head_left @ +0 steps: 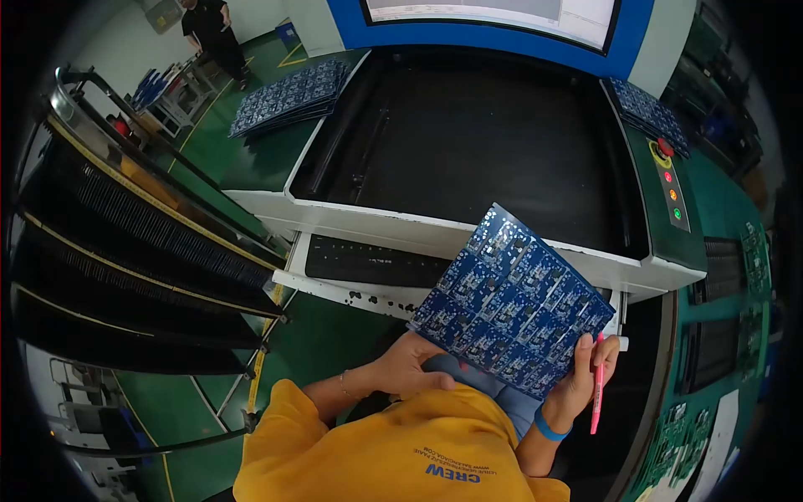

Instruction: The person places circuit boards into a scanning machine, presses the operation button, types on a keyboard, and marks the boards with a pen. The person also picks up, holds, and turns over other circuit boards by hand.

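Note:
A blue printed circuit board panel [519, 305], filled with repeated small circuits, is held tilted in front of the machine. My right hand [577, 376] grips its lower right corner, the thumb lying on the face and the other fingers mostly behind. A pink marker pen [597, 393] is also tucked in that hand, pointing down. At the panel's lower left edge is my left hand [406, 366], its thumb stretched out apart from the fingers. The panel's edge partly hides those fingertips, so I cannot tell whether they touch it.
Beyond the panel lies the machine's black bed [477, 142], under a blue-framed screen [493, 12]. Stacked blue boards [288, 99] rest left of it, more boards [644, 109] at right. A red stop button [664, 147] tops the control strip. Black slotted racks [150, 243] stand left; a person [213, 33] is behind.

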A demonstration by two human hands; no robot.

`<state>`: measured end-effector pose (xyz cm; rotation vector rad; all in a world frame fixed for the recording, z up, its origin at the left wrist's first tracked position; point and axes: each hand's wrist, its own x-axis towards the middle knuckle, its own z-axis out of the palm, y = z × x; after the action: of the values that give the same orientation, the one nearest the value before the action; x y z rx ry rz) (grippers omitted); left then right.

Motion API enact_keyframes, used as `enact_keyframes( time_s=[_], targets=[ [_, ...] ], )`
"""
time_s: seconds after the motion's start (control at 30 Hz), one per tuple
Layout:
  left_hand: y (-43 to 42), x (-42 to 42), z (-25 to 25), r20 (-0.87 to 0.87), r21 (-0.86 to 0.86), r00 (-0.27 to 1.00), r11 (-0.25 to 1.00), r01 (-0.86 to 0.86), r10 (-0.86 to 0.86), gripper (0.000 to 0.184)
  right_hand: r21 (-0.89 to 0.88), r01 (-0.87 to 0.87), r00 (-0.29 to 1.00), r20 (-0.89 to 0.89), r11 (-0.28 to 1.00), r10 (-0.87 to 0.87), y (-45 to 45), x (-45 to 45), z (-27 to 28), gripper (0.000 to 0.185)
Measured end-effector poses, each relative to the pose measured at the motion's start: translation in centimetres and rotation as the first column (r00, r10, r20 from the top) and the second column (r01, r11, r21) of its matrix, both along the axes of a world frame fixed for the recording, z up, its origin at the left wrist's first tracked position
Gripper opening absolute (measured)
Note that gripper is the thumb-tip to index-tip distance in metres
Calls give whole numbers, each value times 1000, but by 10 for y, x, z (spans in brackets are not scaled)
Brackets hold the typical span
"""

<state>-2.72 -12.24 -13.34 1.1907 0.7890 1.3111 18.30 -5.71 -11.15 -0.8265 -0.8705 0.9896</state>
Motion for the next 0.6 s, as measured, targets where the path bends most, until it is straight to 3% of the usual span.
enact_keyframes(
  time_s=[0.07, 0.13, 0.2, 0.23, 0.37, 0.5, 0.6],
  targets=[
    [0, -5, 4, -106, 40, 993, 998, -52, 56, 19, 20, 16, 996, 84, 1000, -18, 0, -2, -2, 37],
    [3, -13, 11, -41, -271, 998, 960, -66, 57, 24, 30, -25, 990, 137, 999, 21, -1, 0, -4, 34],
    [12, -29, 22, -19, -256, 982, 949, -186, 187, 27, -37, -171, 984, -58, 985, 168, -3, 1, 1, 32],
    [16, -41, 26, 35, -289, 961, 923, -253, 275, 27, -66, -163, 986, 35, 984, 166, -2, 1, 5, 32],
    [48, -114, 64, 185, -57, 803, 822, -567, 567, 27, -77, -155, 975, 149, 985, 165, 0, 22, -3, 32],
    [92, -210, 105, 206, -10, 699, 716, -698, 685, 27, -92, -147, 971, 178, 985, 161, -5, 39, -9, 31],
    [118, -263, 121, 127, -64, 633, 643, -763, 763, 27, -92, -145, 962, 222, 985, 162, -8, 45, -11, 31]
  ],
)
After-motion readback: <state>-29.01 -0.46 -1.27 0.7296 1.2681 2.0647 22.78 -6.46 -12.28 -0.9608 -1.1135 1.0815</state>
